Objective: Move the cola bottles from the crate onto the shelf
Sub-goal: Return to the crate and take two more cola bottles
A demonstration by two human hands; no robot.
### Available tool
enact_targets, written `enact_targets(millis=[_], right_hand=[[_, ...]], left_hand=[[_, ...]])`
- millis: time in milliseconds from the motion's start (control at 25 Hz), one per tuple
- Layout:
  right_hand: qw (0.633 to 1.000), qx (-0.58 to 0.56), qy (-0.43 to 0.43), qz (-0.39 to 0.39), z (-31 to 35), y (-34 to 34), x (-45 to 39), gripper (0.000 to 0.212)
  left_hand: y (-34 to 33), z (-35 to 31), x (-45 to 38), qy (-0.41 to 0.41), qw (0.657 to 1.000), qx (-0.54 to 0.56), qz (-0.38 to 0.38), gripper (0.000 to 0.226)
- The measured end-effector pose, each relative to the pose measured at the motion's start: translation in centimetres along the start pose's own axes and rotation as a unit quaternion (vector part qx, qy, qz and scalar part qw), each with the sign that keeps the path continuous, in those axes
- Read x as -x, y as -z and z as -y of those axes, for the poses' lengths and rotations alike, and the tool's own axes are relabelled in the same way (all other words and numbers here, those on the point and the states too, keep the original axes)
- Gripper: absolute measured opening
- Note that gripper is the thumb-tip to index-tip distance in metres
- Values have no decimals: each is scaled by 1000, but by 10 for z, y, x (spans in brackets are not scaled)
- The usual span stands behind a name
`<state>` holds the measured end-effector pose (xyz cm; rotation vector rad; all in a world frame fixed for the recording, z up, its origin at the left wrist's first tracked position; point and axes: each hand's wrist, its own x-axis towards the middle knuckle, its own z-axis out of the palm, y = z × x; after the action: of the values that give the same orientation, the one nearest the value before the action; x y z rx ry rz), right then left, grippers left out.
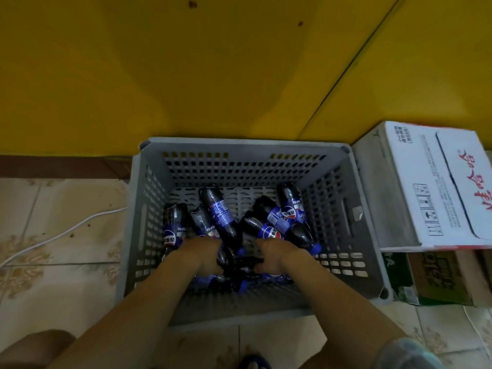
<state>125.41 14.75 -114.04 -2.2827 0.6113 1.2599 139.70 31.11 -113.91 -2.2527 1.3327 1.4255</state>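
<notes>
Head view, nearest ground: a knee at the lower left, a dark shoe tip [254, 362] at the bottom edge between the two forearms, pale patterned floor tiles [53, 283] beneath.
Left hand [206, 255]: down inside the grey crate [356, 225], fingers curled over a dark cola bottle [226, 258] lying near the crate's middle; the fingertips are hidden behind the hand, so how firm the hold is cannot be told.
Right hand [277, 258]: just beside the left one, fingers curled down onto the dark bottles under it; which bottle it has, and whether it truly grips, cannot be told.
Between the hands: dark bottle bodies and a blue cap, partly in shadow.
Just beyond the left hand: several cola bottles lying flat, blue labels up, one [221, 214] slanting away from the knuckles, another [174, 230] off to its outer side by the crate wall.
Just beyond the right hand: more bottles heaped together, one [274, 233] touching the knuckles, another [291, 202] farther off toward the crate's back corner.
Out past the left hand: a white cable [61, 233] trailing over the tiles.
Out past the right hand: a white printed carton [436, 187] stacked on a green and brown carton [431, 278], close against the crate.
Farthest, beyond both hands: a yellow panel [213, 75] rising behind the crate.
</notes>
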Motion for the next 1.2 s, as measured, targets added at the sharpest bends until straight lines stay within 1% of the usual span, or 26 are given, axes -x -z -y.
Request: enact_targets(millis=[120, 240, 360, 480, 600, 760, 880, 960, 1040, 1080, 1200], right_hand=[[998, 38, -2, 47, -6, -5, -22, 75], [994, 75, 0, 74, -6, -13, -35, 77], [989, 112, -8, 99, -7, -22, -41, 79], [981, 149, -16, 125, -7, -23, -49, 68], [972, 194, -25, 132, -10, -25, -58, 63], [953, 261, -32, 152, -9, -28, -60, 60], [949, 279, -17, 143, -2, -25, -58, 55], [953, 270, -10, 137, -2, -21, -53, 54], [962, 237, -25, 132, -10, -17, -46, 55], [967, 215, -34, 133, -12, -15, -41, 57], [977, 168, -40, 123, -15, -5, -26, 75]], left_hand=[[-9, 4, -15, 2, 998, -11, 59, 59], [-18, 10, -23, 16, 994, -73, 75, 46], [-34, 10, -29, 17, 989, -135, 64, 53], [-43, 8, -37, 23, 979, -191, 71, 59], [-45, 10, -43, 20, 977, -200, 76, 63], [-47, 8, -41, 12, 978, -201, 49, 64], [-42, 11, -33, -9, 989, -147, 20, 70], [-37, 19, -25, -23, 996, -83, -4, 69], [-31, 24, -19, -36, 999, -23, -27, 66], [-29, 27, -17, -41, 998, 9, -39, 64], [-20, 33, -9, -57, 989, 108, -84, 56]])
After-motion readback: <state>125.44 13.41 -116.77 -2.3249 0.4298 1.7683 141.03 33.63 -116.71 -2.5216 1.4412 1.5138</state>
